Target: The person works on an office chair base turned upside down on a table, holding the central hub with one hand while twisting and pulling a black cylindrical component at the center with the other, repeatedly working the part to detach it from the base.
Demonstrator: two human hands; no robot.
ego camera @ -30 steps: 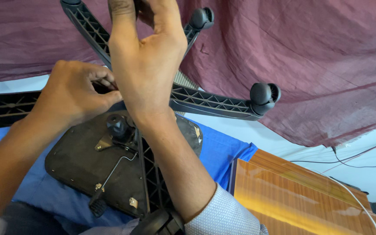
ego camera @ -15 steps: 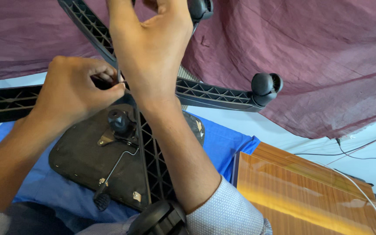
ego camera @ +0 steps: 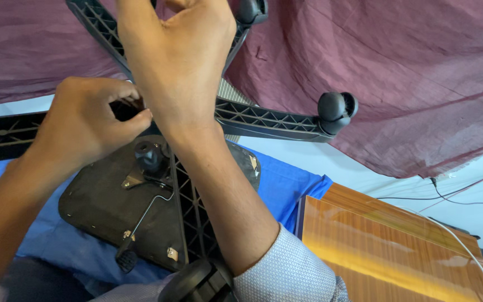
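Both hands are up at the hub of an upside-down black chair base (ego camera: 264, 120). Left hand (ego camera: 88, 123) is curled shut, pinching something small at the hub, can't tell what. Right hand (ego camera: 177, 56) clamps over the centre, probably steadying it. Seat underside (ego camera: 107, 201) lies flat on blue cloth (ego camera: 286, 187), casters (ego camera: 336, 112) pointing up, wooden desk (ego camera: 387, 246) beside.

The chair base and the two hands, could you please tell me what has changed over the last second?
The right hand has slid a little further up the chair base, its fingertips now leaving the frame. The left hand stays clenched at the hub, the castor and seat underside keep their places.
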